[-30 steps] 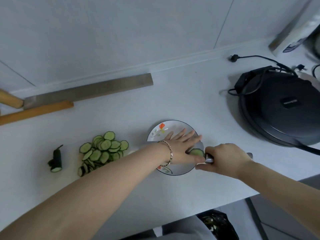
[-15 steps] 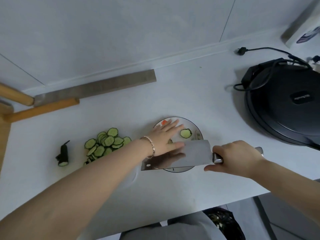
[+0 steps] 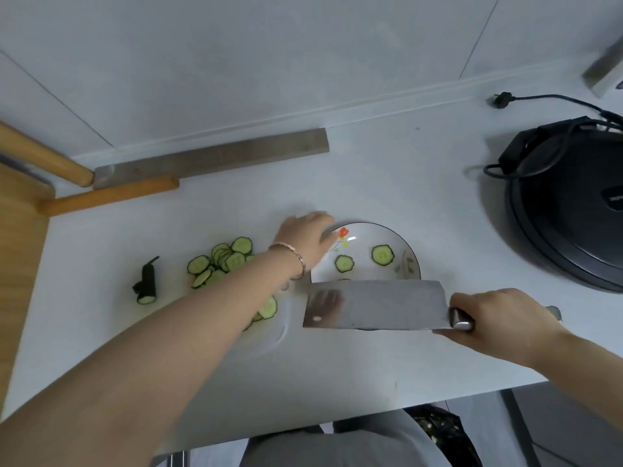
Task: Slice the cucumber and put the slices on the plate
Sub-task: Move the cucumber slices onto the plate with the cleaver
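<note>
Gripping the cleaver handle in my right hand, my left hand spread flat beside the plate, I see two round green slices on it, the pile on the bench.

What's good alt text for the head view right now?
Right hand holds a cleaver flat over the near rim of a floral plate with two cucumber slices, while the left hand rests at the plate's left edge. More slices are piled on the counter.
</note>
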The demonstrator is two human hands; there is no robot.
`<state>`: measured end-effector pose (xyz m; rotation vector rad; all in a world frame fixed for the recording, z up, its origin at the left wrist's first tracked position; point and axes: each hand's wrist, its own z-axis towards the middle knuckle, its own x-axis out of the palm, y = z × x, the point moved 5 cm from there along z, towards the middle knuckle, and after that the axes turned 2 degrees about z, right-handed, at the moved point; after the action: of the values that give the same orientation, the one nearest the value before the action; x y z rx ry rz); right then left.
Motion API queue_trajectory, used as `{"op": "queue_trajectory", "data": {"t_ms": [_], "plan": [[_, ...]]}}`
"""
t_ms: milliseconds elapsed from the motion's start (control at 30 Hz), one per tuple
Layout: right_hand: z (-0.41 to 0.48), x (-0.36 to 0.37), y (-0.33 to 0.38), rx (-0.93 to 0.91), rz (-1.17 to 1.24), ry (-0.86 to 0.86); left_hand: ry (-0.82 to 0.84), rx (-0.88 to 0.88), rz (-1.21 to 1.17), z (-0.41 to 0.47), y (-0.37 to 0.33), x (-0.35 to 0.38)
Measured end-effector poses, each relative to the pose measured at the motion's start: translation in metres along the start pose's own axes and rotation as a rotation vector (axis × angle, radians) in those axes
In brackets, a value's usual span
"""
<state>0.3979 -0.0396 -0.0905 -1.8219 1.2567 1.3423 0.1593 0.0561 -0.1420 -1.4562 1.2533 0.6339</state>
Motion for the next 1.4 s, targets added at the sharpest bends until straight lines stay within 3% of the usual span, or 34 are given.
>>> {"op": "queue_trajectory", "data": {"t_ms": [100,167,267,333,600,1200,1400], "plan": [[-0.005,0.027,0.005,0.245,0.365,0.078,-0.25,-0.234,-0.349,-0.026,0.044,-0.039],[-0.002,0.035,0.025,0.335,0.694,0.042,-0.396,-0.352,-0.353,-0.058,0.077,-0.049],[0.01,0.053,0.063,0.454,1.153,0.064,-0.427,-0.496,-0.331,-0.102,0.114,-0.032],[0.023,0.065,0.093,0.503,1.286,0.081,-0.382,-0.521,-0.307,-0.125,0.132,-0.011],[0.053,0.102,0.138,0.616,1.378,0.114,-0.326,-0.35,-0.232,-0.13,0.118,0.026],[0.069,0.124,0.161,0.641,1.523,0.25,-0.109,-0.399,-0.058,-0.084,0.115,0.055],[0.072,0.129,0.158,0.652,1.522,0.302,-0.259,-0.417,-0.07,-0.082,0.111,0.062]]}}
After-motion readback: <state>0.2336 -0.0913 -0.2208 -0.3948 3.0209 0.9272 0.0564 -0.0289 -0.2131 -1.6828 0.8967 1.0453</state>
